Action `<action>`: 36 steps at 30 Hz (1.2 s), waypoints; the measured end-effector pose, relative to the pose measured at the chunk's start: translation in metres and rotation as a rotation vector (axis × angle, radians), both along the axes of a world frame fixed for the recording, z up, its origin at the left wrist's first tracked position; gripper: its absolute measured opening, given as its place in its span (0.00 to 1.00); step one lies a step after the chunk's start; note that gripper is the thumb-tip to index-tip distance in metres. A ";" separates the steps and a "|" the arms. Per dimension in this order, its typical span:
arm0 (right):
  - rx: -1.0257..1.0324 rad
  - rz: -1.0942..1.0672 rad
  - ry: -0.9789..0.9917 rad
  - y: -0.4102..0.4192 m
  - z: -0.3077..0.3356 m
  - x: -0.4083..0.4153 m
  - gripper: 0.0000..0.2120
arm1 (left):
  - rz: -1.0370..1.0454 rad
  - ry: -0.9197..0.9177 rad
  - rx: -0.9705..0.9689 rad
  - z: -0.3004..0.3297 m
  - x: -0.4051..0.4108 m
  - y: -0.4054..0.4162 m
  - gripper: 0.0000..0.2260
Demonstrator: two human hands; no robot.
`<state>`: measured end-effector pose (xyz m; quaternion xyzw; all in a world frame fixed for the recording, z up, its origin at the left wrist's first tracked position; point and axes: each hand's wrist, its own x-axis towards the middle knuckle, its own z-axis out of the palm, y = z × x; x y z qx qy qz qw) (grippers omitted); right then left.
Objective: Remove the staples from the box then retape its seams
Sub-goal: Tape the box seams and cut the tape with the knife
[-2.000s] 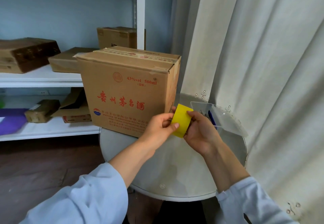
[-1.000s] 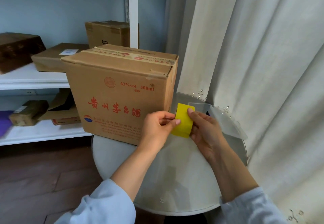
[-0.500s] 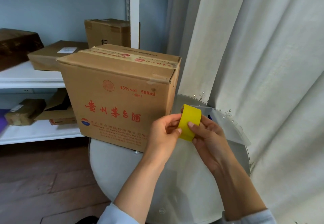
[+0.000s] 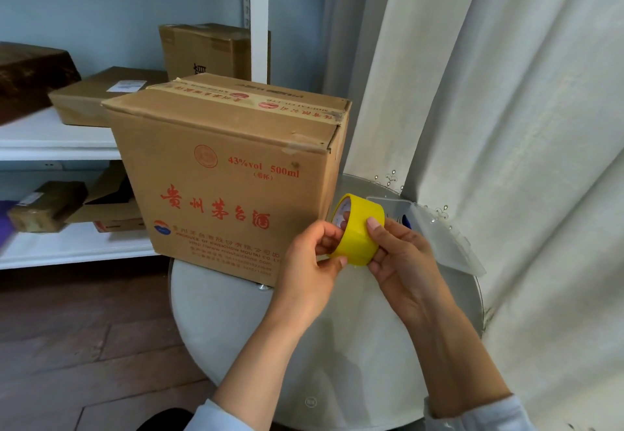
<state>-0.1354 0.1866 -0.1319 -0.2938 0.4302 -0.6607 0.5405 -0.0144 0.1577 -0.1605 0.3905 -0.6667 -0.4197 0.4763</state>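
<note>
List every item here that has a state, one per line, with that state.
cardboard box: upright on the round table, top flaps shut, old tape along the top seam.
yellow tape roll: held off the table, no strip pulled.
left hand: grips the roll.
right hand: grips the roll.
clear plastic case: lid open.

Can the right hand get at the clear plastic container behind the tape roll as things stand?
Probably not yet: the right hand and left hand both grip the yellow tape roll. The clear plastic container lies close behind, unobstructed.
</note>
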 end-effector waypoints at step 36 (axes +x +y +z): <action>0.048 0.014 0.036 0.006 -0.002 0.003 0.13 | -0.048 0.276 0.133 0.004 -0.002 0.023 0.04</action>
